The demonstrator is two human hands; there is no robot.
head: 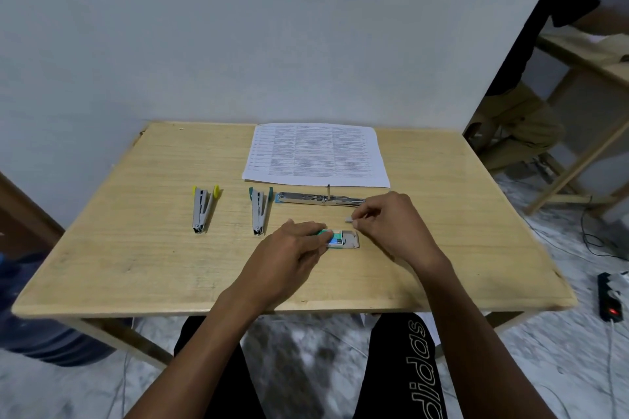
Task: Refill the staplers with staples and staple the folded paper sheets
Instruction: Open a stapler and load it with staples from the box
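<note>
My left hand [296, 250] grips the staple box [337, 237]; my right hand [391, 224] pinches a staple strip [349, 219] near the stapler [318, 199], which lies crosswise, teal end left.

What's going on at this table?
A person is refilling staplers. The left hand holds a staple box on the table, while the right hand pinches what looks like a staple strip near the open stapler. A yellow stapler and a teal stapler lie to the left. The sheets lie behind.
</note>
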